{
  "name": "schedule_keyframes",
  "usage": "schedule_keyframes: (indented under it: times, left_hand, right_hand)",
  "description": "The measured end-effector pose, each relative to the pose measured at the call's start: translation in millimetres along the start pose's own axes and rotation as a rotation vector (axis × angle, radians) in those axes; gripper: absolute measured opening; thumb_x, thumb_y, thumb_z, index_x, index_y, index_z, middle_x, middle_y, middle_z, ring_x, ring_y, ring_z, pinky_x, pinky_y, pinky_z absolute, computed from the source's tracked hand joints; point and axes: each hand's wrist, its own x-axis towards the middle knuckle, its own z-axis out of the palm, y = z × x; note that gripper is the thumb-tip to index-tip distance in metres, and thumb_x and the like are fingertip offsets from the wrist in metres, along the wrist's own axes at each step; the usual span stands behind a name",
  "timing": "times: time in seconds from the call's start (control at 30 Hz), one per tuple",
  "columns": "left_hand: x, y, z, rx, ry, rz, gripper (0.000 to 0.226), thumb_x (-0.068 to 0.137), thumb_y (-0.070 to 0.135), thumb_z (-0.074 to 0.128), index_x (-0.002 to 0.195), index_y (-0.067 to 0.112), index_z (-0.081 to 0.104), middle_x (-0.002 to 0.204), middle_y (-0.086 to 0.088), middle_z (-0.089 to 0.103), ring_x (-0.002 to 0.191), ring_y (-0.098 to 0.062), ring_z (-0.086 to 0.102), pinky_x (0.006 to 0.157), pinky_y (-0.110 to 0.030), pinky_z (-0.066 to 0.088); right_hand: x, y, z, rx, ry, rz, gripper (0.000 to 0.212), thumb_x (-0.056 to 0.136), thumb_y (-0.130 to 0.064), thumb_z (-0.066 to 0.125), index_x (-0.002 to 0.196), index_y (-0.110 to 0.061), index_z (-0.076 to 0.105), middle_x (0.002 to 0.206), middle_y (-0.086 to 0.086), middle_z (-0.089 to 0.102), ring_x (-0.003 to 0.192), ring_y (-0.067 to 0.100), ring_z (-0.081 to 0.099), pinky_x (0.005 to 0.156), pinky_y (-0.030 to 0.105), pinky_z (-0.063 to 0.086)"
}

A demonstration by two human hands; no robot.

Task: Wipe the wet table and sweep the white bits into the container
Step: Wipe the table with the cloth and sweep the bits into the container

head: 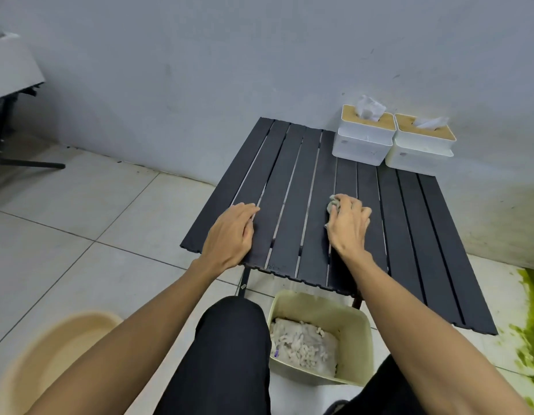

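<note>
Right hand [349,224]: fingers curled over a crumpled grey cloth [333,205], pressing it onto the middle slats of the black slatted tabletop [289,175]. Left hand [231,235]: flat, fingers straight and together, resting on the left slats near the front edge. Container [354,330]: on the floor below the front edge, holding white bits [301,345]. Two tissue boxes [364,136] stand at the far right corner.
</note>
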Motion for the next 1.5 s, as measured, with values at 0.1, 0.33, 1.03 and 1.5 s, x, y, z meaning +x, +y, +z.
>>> schedule_keyframes:
  times: [0.1, 0.33, 1.03, 1.5]
  left_hand:
    - [-6.3, -24.2, -12.2, 0.051, 0.02, -0.037, 0.034, 0.096, 0.016, 0.043, 0.124, 0.009, 0.06, 0.123, -0.008, 0.065, 0.116, -0.025, 0.058, 0.104, -0.04, 0.045]
    - [-12.6, -36.6, -13.6, 0.111, 0.001, -0.081, 0.037, 0.097, 0.018, 0.041, 0.128, 0.01, 0.061, 0.135, -0.007, 0.059, 0.129, -0.024, 0.05, 0.11, -0.039, 0.038]
    - [-19.3, -57.3, -25.4, 0.1, -0.029, -0.129, 0.046, 0.097, 0.028, 0.033, 0.134, 0.014, 0.055, 0.144, -0.002, 0.051, 0.136, -0.02, 0.043, 0.113, -0.037, 0.033]
    - [-19.1, -62.5, -34.1, -0.23, 0.168, -0.275, 0.038, 0.102, 0.01, 0.034, 0.138, 0.013, 0.046, 0.141, -0.002, 0.047, 0.125, -0.013, 0.049, 0.105, -0.02, 0.038]
  right_hand:
    - [-7.5, -18.7, 19.0, 0.011, -0.109, -0.233, 0.032, 0.103, -0.034, 0.034, 0.125, -0.028, 0.055, 0.132, 0.0, 0.057, 0.112, 0.028, 0.049, 0.086, 0.03, 0.027]
    - [-80.5, -59.2, 6.4, 0.12, -0.253, -0.718, 0.027, 0.099, -0.016, 0.053, 0.125, -0.02, 0.056, 0.127, -0.002, 0.059, 0.112, 0.022, 0.054, 0.094, 0.034, 0.037]
    - [4.5, -81.1, 50.4, 0.144, -0.056, -0.135, 0.028, 0.105, -0.019, 0.037, 0.126, -0.016, 0.056, 0.138, 0.005, 0.051, 0.121, 0.03, 0.034, 0.096, 0.04, 0.039]
    - [-18.5, -164.8, 97.1, 0.303, -0.351, -0.464, 0.035, 0.103, -0.021, 0.048, 0.137, -0.016, 0.049, 0.141, 0.0, 0.052, 0.131, 0.024, 0.042, 0.103, 0.034, 0.037]
